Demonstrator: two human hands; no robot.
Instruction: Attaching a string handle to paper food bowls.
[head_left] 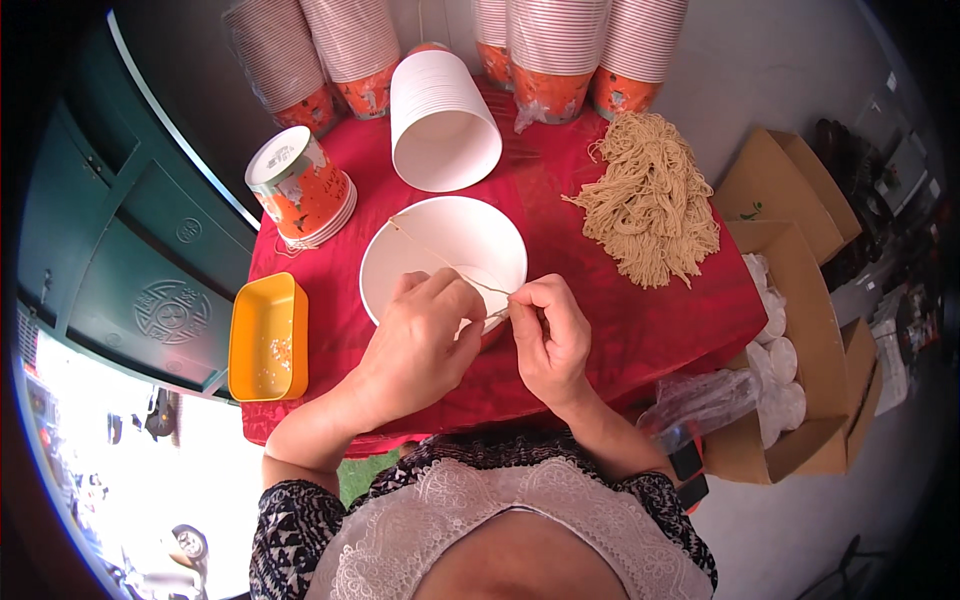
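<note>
At the near side of a table draped in glossy red cloth point(640, 325), both bare hands met above the mouth of a round white-lined paper bucket point(450, 215). The right hand point(552, 335) pinched a thin tan cord point(425, 245) between thumb and forefinger, and the left hand point(425, 330) curled palm-down around the same cord, gripping it, though its fingertips were partly hidden. The cord ran taut from the bucket's far left wall to the fingers; the bucket probably stood close to the body so that both hands could work over its mouth. Left of it sat a yellow rectangular plastic tray point(268, 295) holding small pale bits, too tiny to identify, perhaps placed there for easy reach. To the right, a brown cardboard box point(805, 300) stood beside the table with round white things inside. Beyond the tray, an orange-printed paper bucket stack point(305, 200) rested bottom up, a loop of cord at its rims. Opposite lay a loose heap of tan cords point(650, 200), seemingly spread for picking singly. Farther back, a nested white bucket stack point(447, 110) lay with its mouth toward the wearer, and behind it plastic-wrapped bucket stacks point(558, 50) leaned at the table's far edge, presumably kept out of the working space.
</note>
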